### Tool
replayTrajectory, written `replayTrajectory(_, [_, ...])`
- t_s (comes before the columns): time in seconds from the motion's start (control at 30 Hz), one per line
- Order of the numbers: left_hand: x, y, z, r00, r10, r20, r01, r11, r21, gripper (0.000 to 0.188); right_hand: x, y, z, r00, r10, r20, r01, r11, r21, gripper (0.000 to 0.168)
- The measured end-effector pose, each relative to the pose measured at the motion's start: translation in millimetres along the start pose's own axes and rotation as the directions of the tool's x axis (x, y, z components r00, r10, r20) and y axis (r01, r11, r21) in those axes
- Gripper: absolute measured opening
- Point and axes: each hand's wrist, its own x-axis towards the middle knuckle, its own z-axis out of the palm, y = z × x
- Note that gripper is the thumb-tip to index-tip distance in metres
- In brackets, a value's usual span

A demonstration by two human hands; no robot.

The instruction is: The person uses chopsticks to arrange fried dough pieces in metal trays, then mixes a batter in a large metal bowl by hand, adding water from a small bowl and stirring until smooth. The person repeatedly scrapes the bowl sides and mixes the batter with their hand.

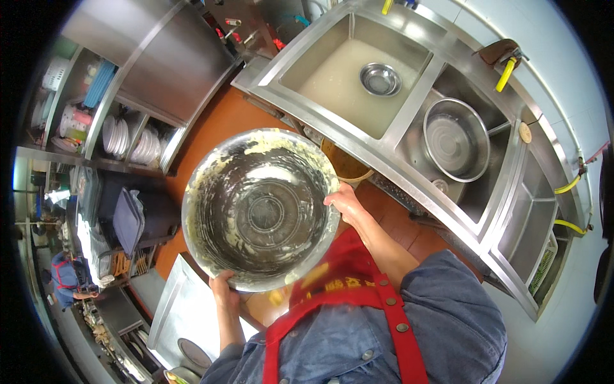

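Note:
Both hands hold a large stainless steel basin [266, 213] in front of my red apron, its hollow side facing me. Pale yellow, dough-like residue is smeared around its rim and inner wall. My right hand [343, 199] grips the rim on the right, thumb over the edge. At the lower left of the rim, my left hand [223, 289] has its thumb on top; its other fingers are hidden under the basin. To the right is a steel sink [336, 115] holding cloudy water, in which a small metal bowl [380, 79] sits.
A clean metal basin [455, 139] stands in the middle sink compartment. Yellow-hosed taps [506, 74] line the wall. Below the sink edge is a round bucket [343, 163]. Left are shelves with stacked plates [115, 137], a dark bin [144, 211] and another person [69, 278] farther off.

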Motion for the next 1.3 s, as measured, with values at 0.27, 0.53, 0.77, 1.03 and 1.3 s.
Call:
replayTrajectory(0.27, [21.9,23.9,64.7,0.991,0.134,-0.014,-0.135,0.980,-0.143,0.025,32.4,-148.4,-32.0,0.936,-0.052,0.349,0.014,0.994,0.111,0.060])
replayTrajectory(0.53, [26.8,52.4,128.9,0.999,-0.038,0.006,0.038,0.983,-0.179,0.049,225.1,-106.6,-147.0,0.897,0.184,-0.402,-0.024,0.928,0.371,0.060])
replayTrajectory(0.77, [37.3,58.6,168.2,0.998,-0.019,-0.067,0.011,0.993,-0.116,0.046,340.1,-59.6,-194.4,0.685,0.400,-0.609,0.203,0.698,0.687,0.054])
replayTrajectory(1.03, [15.3,50.7,222.6,0.985,0.115,-0.128,-0.125,0.990,-0.070,0.045,323.3,-128.4,-184.7,0.538,0.032,-0.842,0.057,0.996,0.074,0.023])
replayTrajectory(1.3, [19.3,62.0,237.3,0.967,0.191,-0.168,-0.193,0.981,0.008,0.047,339.0,-114.2,-197.0,0.429,-0.411,-0.805,-0.190,0.830,-0.525,0.034])
